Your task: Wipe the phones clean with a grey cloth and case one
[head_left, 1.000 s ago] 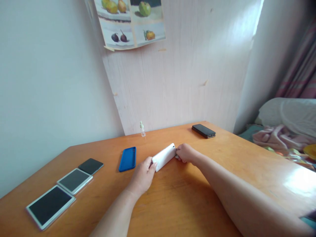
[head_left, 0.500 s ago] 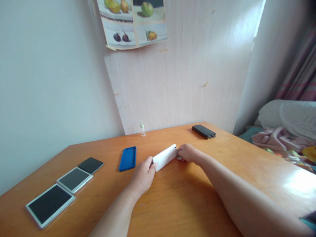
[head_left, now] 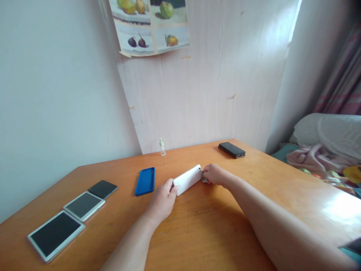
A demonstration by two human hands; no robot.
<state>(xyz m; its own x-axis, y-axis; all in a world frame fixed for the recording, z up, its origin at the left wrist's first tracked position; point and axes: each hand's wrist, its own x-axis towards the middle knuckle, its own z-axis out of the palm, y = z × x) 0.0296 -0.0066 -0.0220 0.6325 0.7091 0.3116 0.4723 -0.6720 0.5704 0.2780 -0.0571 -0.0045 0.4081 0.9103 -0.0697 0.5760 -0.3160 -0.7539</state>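
Note:
A white phone (head_left: 188, 178) lies back up near the middle of the orange wooden table (head_left: 214, 226). My left hand (head_left: 163, 199) grips its near end with closed fingers. At the phone's far end, my right hand (head_left: 214, 174) pinches the corner. A blue phone case (head_left: 146, 181) lies just left of the phone, apart from both hands.
Two tablets (head_left: 55, 235) (head_left: 84, 206) and a dark phone (head_left: 103, 189) sit in a row at the table's left. A black phone (head_left: 232, 149) lies at the far right corner. A tiny spray bottle (head_left: 162, 147) stands by the wall. A bed with blankets (head_left: 324, 158) is to the right.
Both hands stay on the white phone in the same place. Only the view has shifted slightly.

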